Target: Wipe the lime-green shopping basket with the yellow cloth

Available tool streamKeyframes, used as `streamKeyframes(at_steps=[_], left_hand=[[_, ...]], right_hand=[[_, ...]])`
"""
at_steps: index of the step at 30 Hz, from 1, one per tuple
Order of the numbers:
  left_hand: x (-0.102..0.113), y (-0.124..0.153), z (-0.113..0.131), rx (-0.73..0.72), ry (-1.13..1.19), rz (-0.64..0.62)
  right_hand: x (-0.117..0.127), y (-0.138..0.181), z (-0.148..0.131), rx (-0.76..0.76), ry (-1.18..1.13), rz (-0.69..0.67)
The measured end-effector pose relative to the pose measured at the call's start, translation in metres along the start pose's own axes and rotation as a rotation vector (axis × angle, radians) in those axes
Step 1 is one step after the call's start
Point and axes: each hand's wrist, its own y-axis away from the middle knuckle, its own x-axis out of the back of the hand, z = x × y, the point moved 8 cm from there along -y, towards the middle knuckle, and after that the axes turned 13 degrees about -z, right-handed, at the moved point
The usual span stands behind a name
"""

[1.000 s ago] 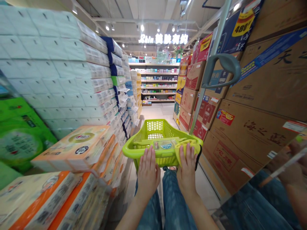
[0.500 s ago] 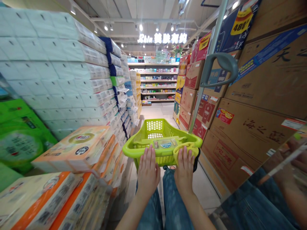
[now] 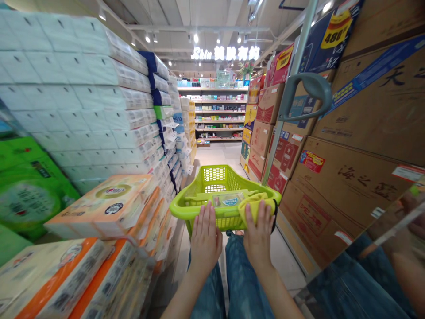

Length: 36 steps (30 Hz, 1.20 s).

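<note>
Pale floor [image 3: 219, 155] beneath basket [image 3: 183, 213] (shelves [image 3: 221, 89] beyond)

The basket [image 3: 229, 213] is lime green, the cloth [image 3: 253, 200] bright yellow.

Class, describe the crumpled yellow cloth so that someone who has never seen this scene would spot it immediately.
Start with the lime-green plastic shopping basket in the aisle. Follow its near rim toward the right end, where the person's bare right hand rests on the crumpled yellow cloth. Soft folds set it apart from the basket's stiff, smooth rim.
</note>
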Motion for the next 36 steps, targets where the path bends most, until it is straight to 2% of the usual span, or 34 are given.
streamKeyframes(at_steps=[2, 4, 7, 11, 13, 16, 22, 25, 29, 33, 36], left_hand=[[0.000, -0.001, 0.001, 0.003, 0.005, 0.004], [0.000, -0.001, 0.002, 0.007, 0.003, 0.012], [-0.003, 0.001, 0.000, 0.013, 0.002, 0.016], [-0.006, 0.004, -0.002, -0.005, -0.044, 0.007], [-0.006, 0.005, -0.003, -0.014, -0.070, -0.003], [-0.005, 0.004, -0.003, -0.025, -0.053, -0.016], [0.001, 0.000, 0.001, -0.006, -0.001, -0.007], [0.001, 0.000, 0.002, -0.005, 0.004, -0.003], [-0.001, 0.002, -0.001, -0.003, -0.008, -0.001], [-0.003, 0.005, -0.005, -0.014, -0.060, 0.002], [-0.003, 0.005, -0.006, -0.025, -0.042, -0.018]], right_hand=[[0.008, -0.003, 0.019, -0.079, -0.070, 0.041], [0.010, -0.006, 0.018, -0.094, -0.141, 0.044], [0.004, -0.008, -0.014, -0.060, -0.186, 0.013], [-0.008, -0.005, -0.071, 0.099, -0.142, -0.019], [-0.011, -0.003, -0.083, 0.148, -0.100, -0.026], [-0.013, -0.001, -0.072, 0.150, -0.046, -0.048], [0.001, -0.001, -0.009, -0.015, -0.090, 0.028], [0.006, -0.001, -0.003, -0.082, -0.191, 0.065], [-0.001, -0.001, -0.036, -0.131, -0.293, 0.057], [-0.013, 0.001, -0.083, 0.038, -0.223, 0.003], [-0.017, 0.004, -0.082, 0.134, -0.147, -0.020]])
